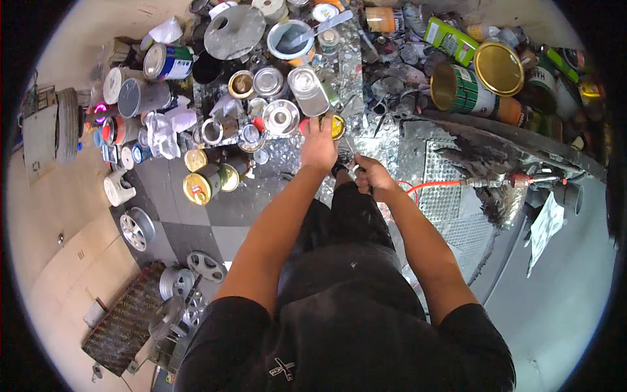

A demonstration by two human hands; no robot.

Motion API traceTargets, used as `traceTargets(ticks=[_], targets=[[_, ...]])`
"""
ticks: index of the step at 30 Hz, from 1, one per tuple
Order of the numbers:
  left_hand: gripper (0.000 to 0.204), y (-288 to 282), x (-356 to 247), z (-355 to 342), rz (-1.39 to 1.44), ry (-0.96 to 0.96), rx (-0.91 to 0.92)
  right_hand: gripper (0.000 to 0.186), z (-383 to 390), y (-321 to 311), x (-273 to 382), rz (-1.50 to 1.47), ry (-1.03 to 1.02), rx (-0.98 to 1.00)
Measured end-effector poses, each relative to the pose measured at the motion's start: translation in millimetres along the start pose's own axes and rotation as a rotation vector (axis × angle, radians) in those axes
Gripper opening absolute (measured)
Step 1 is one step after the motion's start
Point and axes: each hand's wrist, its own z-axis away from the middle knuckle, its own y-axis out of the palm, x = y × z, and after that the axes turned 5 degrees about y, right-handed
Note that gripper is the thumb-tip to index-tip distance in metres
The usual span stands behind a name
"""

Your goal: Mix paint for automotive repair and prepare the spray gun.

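The paint-spattered surface [349, 75] spreads beneath the clutter, its near edge seemingly on the person's side of the tall silver can [308, 98], though I can't make out exactly where it ends. Left of that can, packed tins [281, 119] leave little room; right of it, the hands seem to have more space. The person's left hand [319, 149] reaches to the can's near side, its fingers close together; whether they grip or merely steady, I can't tell. The right hand [373, 176] lies farther right, fingers curled. Just right of the can's near end sits the small yellow-rimmed tin [338, 127], probably stiff, fairly light and perhaps slick; its sidewall looks the surest hold. Slimmer yet, a thin rod-like tool [350, 145] is pinched in the right fingers.
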Motion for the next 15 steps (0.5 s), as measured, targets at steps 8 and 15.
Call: traceTargets(ticks=[8, 15], targets=[[0.079, 7, 8, 0, 0.068, 0.029, 0.007, 0.042, -68, -25, -46, 0.632, -0.309, -0.416], [0.083, 9, 9, -4, 0.031, 0.028, -0.007, 0.030, -77, -25, -6, 0.639, -0.717, -0.437]])
